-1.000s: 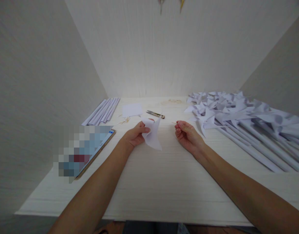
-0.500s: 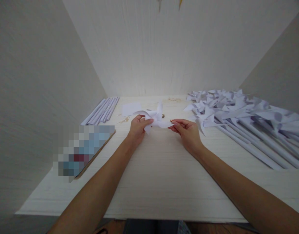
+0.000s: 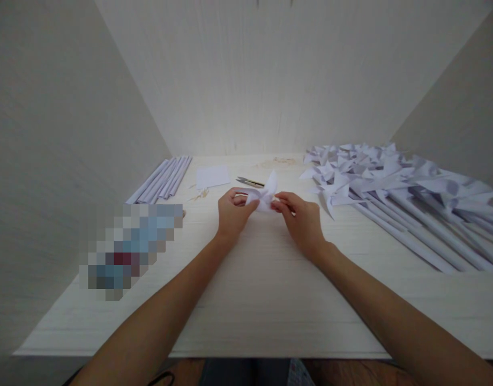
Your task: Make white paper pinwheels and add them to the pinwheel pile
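Observation:
Over the middle of the white table (image 3: 246, 300), a white paper pinwheel (image 3: 266, 198) is held between my two hands. My left hand (image 3: 235, 212) grips its left side, with the thumb pressed near the centre. My right hand (image 3: 300, 217) pinches at the right side of the pinwheel, fingertips close together. Whether a small stick is also in those right fingertips I cannot make out. Just beyond the pinwheel lies a pair of thread snips (image 3: 250, 182), partly covered by the paper.
Rolled paper tubes (image 3: 160, 179) lie at the back left, near a flat paper sheet (image 3: 213, 176) and small wooden sticks (image 3: 200, 194). A pixelated object (image 3: 136, 249) rests on the left. Many finished pinwheels (image 3: 351, 171) with paper-tube handles (image 3: 427, 230) are piled at right.
My right hand has brought the paper tip inward, closer to the pinwheel's centre and my left hand. The snips behind show more now. The view has shifted slightly.

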{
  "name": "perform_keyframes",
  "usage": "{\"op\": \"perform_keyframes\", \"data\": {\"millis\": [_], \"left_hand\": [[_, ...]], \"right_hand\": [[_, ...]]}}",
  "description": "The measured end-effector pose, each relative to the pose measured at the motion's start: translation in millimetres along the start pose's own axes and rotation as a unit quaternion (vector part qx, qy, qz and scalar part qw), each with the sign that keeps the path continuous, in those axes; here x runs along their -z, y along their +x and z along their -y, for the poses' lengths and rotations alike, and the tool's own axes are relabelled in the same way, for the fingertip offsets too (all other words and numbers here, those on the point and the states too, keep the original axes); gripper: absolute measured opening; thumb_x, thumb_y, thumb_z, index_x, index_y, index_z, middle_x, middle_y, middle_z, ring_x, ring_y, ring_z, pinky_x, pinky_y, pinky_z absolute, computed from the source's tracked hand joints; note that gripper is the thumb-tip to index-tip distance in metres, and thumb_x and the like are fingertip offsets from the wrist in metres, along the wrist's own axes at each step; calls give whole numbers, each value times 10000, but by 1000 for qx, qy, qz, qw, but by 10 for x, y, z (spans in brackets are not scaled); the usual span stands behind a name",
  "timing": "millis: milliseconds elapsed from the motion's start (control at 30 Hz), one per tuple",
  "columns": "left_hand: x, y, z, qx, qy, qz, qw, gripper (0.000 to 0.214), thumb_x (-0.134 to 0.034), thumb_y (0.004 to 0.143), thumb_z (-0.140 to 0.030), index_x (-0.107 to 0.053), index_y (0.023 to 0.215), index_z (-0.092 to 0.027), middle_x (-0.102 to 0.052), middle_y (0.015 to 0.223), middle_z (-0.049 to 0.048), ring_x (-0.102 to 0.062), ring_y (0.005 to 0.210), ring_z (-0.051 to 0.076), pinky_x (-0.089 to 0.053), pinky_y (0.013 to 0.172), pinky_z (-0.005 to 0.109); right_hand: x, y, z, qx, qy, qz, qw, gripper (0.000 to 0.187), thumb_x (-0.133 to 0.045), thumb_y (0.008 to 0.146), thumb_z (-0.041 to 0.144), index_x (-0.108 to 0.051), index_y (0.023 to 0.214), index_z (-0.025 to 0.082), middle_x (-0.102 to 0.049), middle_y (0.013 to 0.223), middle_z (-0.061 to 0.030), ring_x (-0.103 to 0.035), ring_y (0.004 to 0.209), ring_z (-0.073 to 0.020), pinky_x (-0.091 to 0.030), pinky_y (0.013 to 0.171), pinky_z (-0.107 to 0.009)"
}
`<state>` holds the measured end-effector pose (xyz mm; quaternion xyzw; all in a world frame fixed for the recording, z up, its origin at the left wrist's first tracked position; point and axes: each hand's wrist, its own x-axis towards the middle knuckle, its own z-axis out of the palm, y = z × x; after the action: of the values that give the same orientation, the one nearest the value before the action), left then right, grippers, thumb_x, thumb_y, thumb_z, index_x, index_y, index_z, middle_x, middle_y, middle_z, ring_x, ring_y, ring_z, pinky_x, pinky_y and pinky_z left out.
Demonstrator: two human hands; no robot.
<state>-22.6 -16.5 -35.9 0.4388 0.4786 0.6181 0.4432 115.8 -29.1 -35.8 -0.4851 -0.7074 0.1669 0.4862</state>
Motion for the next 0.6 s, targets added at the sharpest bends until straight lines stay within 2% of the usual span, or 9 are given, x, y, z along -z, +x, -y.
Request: {"op": "perform_keyframes", "data": {"millis": [100, 200, 333, 600], "left_hand": [[-14, -17, 5, -6, 7, 8, 1000, 260, -661, 469, -156, -554, 705, -140, -632, 597, -5, -584, 537, 123, -455, 541, 239], [-9, -11, 14, 2, -5, 9, 1000, 266, -661, 467, -155, -551, 708, -140, -634, 602, -4, -585, 538, 125, -457, 546, 246], [-9, -8, 22, 5, -11, 9, 1000, 273, -665, 461, -159, -551, 708, -141, -637, 615, 2, -588, 546, 130, -462, 555, 256], [-24, -30, -7, -9, 3, 14, 1000, 261, -663, 463, -147, -543, 694, -136, -624, 589, -6, -578, 525, 119, -441, 516, 225]], "right_hand": [[-5, -11, 35, 65, -102, 38, 992, 160, -434, 808, 232, -581, 775, 181, -637, 700, -35, -572, 632, -144, -391, 593, -254], [13, -10, 54, 99, -165, 44, 980, 237, -376, 839, 240, -566, 718, 167, -595, 675, -46, -530, 638, -144, -364, 596, -249], [9, -10, 54, 103, -236, 31, 966, 305, -308, 864, 287, -529, 692, 166, -554, 715, -62, -485, 654, -150, -331, 580, -251], [-42, -18, 38, 98, -269, 93, 954, 251, -334, 851, 233, -503, 677, 169, -557, 719, -49, -471, 643, -150, -301, 577, -254]]}}
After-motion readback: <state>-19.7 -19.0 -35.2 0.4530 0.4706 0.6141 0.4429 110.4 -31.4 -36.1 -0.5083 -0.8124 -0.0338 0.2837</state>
